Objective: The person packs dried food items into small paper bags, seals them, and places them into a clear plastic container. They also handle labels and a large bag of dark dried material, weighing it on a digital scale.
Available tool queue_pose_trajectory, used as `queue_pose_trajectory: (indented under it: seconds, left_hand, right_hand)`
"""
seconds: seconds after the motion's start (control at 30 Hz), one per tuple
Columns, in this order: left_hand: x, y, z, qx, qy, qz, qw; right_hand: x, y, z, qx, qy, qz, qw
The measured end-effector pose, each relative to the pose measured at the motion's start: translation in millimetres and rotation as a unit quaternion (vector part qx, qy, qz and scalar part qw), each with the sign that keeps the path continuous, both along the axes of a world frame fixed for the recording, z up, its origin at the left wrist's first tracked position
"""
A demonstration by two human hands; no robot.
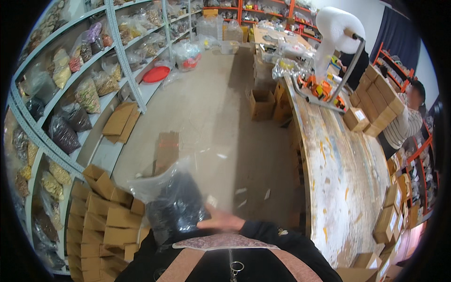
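A large clear plastic bag (pixel 174 201) with dark contents is held up in front of my body, its loose top spread toward the upper left. My right hand (pixel 223 218) grips the right side of this bag, thumb toward me and fingers along its far side. My left hand is out of view; its dark sleeve (pixel 144 252) runs down the left, beside the bag.
Open cardboard boxes (pixel 105 218) are stacked at my left, under metal shelving (pixel 121 53) full of bagged goods. A long worktable (pixel 338 187) runs along my right. Flat cardboard (pixel 168 149) lies on the floor (pixel 208 134). A person (pixel 405 120) stands beyond stacked cartons (pixel 378 95).
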State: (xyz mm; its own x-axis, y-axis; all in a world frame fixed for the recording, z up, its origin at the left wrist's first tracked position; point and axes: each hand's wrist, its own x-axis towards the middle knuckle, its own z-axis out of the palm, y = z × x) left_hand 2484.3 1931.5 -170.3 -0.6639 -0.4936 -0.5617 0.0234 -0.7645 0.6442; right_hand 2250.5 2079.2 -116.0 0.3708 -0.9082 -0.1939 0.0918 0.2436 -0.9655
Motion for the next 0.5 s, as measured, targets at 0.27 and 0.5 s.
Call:
queue_pose_trajectory:
  seconds: [0.27, 0.5]
  left_hand:
    - [-101, -160, -11, 0.015, 0.032, 0.010, 0.999]
    - [-210, -311, 26, 0.005, 0.064, -0.032, 0.997]
  right_hand:
    - [-102, -181, -34, 0.041, -0.056, -0.007, 0.998]
    - [-247, -318, 79, -0.048, 0.145, -0.161, 0.975]
